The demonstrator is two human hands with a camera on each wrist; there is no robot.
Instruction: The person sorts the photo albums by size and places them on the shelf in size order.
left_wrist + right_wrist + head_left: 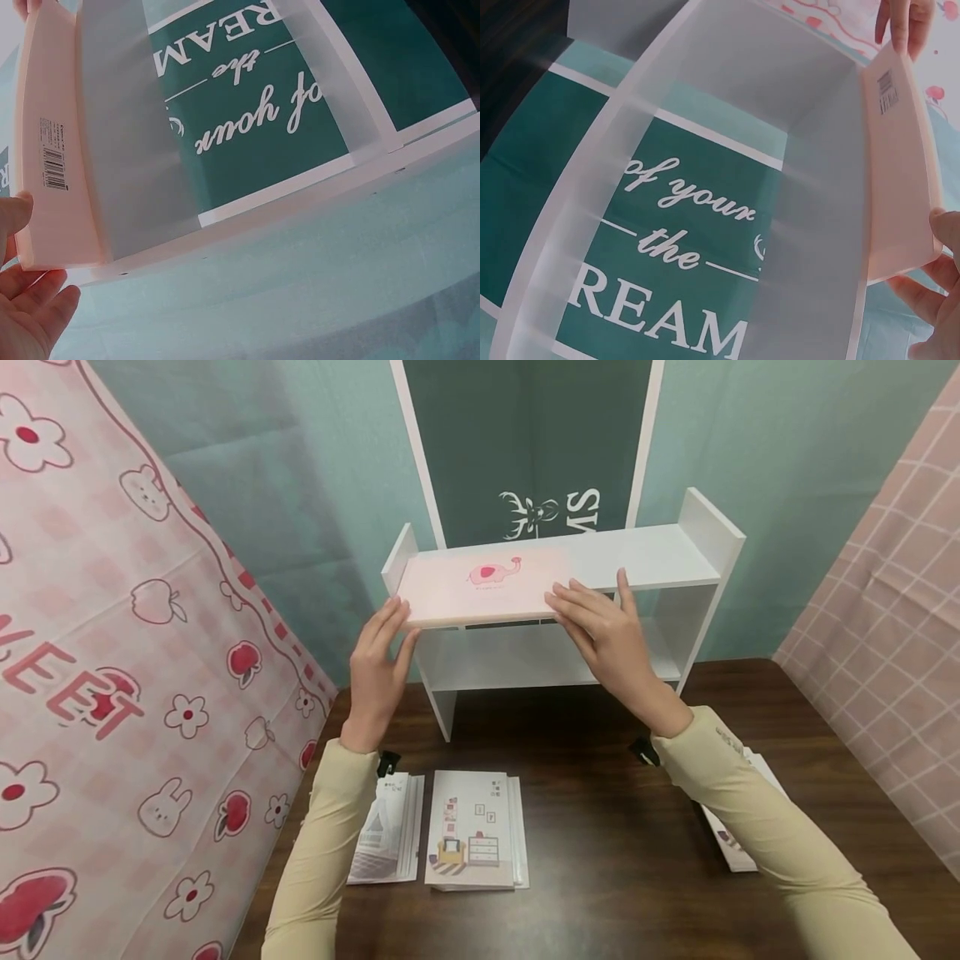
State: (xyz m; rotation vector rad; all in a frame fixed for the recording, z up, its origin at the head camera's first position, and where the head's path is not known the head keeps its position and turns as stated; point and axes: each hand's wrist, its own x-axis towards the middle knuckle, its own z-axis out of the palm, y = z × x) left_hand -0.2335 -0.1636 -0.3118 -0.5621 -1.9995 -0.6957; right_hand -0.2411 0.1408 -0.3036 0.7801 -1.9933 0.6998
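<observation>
A flat pink elephant-print notebook [450,597] lies on the top board of a white two-tier desk shelf [645,556], near its left end panel. Its front part sticks out past the board's edge, and a barcode shows on its underside in both wrist views. My left hand [375,668] holds the front left corner, fingertips on top and thumb lower at the edge. At the front right corner, my right hand [615,647] grips it with fingers bent over the edge. The right wrist view shows the right thumb [945,229] against the pink underside.
Two stacks of booklets, a grey-patterned one [386,839] and one with a furniture drawing [468,831], lie on the dark wooden table [592,860]. Another booklet [738,839] is partly under the right sleeve. Patterned cloths hang on both sides and behind the shelf.
</observation>
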